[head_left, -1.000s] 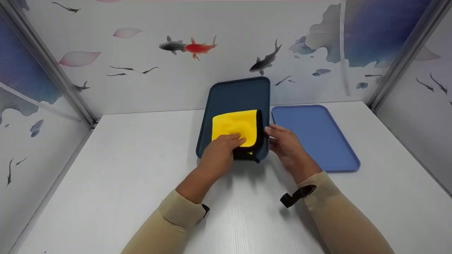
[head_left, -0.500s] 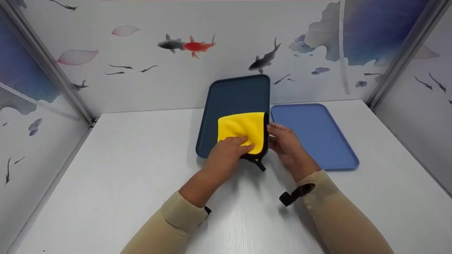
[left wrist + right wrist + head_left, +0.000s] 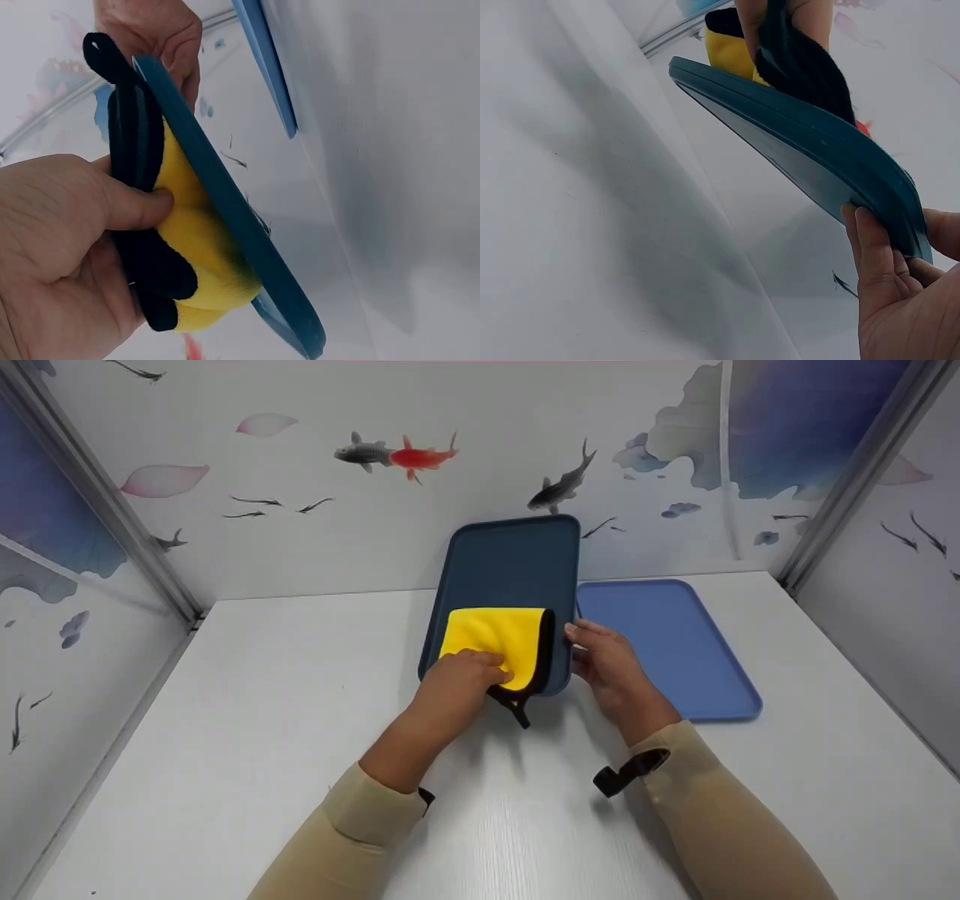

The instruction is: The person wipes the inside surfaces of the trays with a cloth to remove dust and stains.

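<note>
My left hand (image 3: 457, 690) pinches a folded yellow cloth with black edging (image 3: 499, 637) and holds it against the face of a dark blue tray (image 3: 514, 559). In the left wrist view the thumb lies over the black border of the cloth (image 3: 195, 240), and a black loop sticks out at its corner. My right hand (image 3: 611, 667) grips the tray's right edge, thumb on the front and fingers behind, as the right wrist view shows. The tray (image 3: 802, 142) is tilted up off the table, its far end towards the back wall. The left fingertips are partly hidden by the cloth.
A lighter blue tray (image 3: 667, 652) lies flat on the white table (image 3: 247, 735), right of the held tray and partly behind the right hand. White panels painted with fish (image 3: 424, 457) enclose the back and sides.
My left hand slid the cloth right across the dark tray, then back left and slightly down. The right hand keeps its hold on the tray, which has shifted slightly.
</note>
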